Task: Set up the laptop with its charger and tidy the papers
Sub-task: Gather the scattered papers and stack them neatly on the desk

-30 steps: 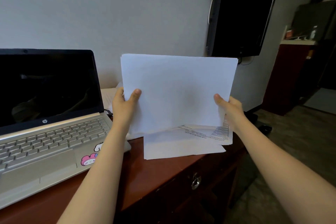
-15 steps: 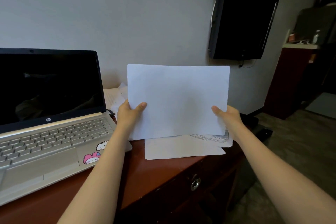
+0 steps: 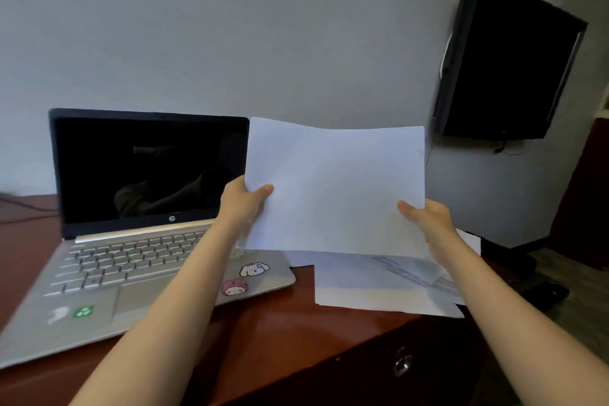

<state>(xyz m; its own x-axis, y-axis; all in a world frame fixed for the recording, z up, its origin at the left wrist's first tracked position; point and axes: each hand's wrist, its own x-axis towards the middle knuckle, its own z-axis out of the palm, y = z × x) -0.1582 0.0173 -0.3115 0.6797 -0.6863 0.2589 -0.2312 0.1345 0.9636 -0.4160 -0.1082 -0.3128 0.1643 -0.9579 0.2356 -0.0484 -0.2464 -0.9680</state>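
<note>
Two hands hold a blank white sheet (image 3: 336, 188) upright at mid-frame. The left hand (image 3: 242, 204) pinches its left edge and the right hand (image 3: 428, 217) its lower right edge, thumbs in front, the other fingers hidden behind it. I cannot tell whether it is one sheet or several. More papers (image 3: 379, 283), their print blurred, lie on the counter (image 3: 290, 333) below, beside the open laptop (image 3: 148, 175).

A held sheet (image 3: 336, 188) hangs above loose papers (image 3: 379, 283) on the desk (image 3: 280, 333), right of the laptop (image 3: 131, 241).
</note>
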